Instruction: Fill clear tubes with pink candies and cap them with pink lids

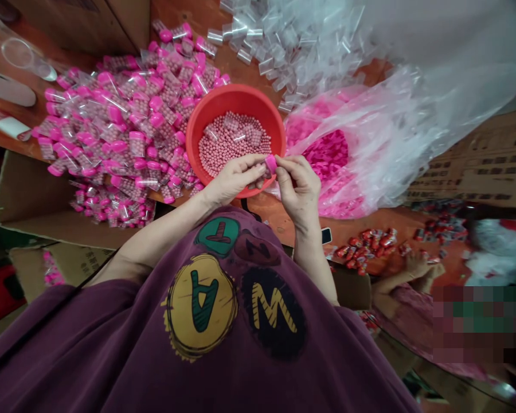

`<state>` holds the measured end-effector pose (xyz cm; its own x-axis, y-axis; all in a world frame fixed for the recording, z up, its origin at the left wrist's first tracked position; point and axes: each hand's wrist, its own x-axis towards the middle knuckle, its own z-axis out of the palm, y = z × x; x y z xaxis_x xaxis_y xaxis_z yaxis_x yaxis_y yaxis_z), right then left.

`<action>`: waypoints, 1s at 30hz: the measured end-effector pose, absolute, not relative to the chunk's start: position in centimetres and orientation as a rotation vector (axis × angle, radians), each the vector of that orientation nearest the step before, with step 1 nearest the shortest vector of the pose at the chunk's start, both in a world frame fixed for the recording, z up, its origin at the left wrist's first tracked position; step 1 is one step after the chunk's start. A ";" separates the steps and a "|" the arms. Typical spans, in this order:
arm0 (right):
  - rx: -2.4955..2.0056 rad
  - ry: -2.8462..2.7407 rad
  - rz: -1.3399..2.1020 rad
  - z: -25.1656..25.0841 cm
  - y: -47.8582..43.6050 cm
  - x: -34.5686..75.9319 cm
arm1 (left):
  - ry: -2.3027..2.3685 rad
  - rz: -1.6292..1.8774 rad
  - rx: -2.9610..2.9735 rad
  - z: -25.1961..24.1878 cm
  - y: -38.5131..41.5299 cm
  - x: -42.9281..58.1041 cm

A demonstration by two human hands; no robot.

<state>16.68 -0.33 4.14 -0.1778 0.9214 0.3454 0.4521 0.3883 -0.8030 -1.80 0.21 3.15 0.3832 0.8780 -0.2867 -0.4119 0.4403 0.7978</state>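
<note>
Over the near rim of a red basin (192, 137), my left hand (237, 175) is closed around a small clear jar, mostly hidden by the fingers. A bright pink cap (270, 164) sits at the jar's end. My right hand (300, 184) pinches at the cap's right side with thumb and fingertips. Pink beads (223, 150) fill the basin's bottom, and a few clear jars (231, 123) lie among them. To the left spreads a large heap of capped jars (133, 109) filled with pink beads.
Clear empty jars (301, 49) are piled at the back. A plastic bag (387, 126) of pink caps (329, 152) lies right of the basin. An open carton (38, 201) stands below the heap. At right, another person's hand (416, 265) is near red wrapped pieces (370, 246).
</note>
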 end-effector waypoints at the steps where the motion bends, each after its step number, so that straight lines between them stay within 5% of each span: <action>1: -1.199 -1.796 0.678 4.1 -0.4 16.7 | 0.807 0.910 0.736 3.4 0.2 -1.9; 10: -1.265 -1.802 0.827 4.5 -1.2 16.8 | 0.955 0.876 0.962 4.7 0.8 -2.0; 19: -1.316 -1.240 1.234 -0.5 2.3 14.9 | 0.872 0.618 0.972 5.4 0.2 -2.1; 24: -1.287 -0.879 1.644 1.0 2.9 13.0 | 0.874 0.512 0.995 6.0 -0.4 -1.6; 30: -1.339 -1.118 1.576 4.4 0.9 12.4 | 0.975 0.510 1.238 7.4 -1.0 -1.6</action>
<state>12.40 0.92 4.39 -0.1510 0.9379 -0.3124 -0.0149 -0.3181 -0.9479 -1.62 -1.04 7.38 0.5210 0.7844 -0.3366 0.1707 0.2907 0.9415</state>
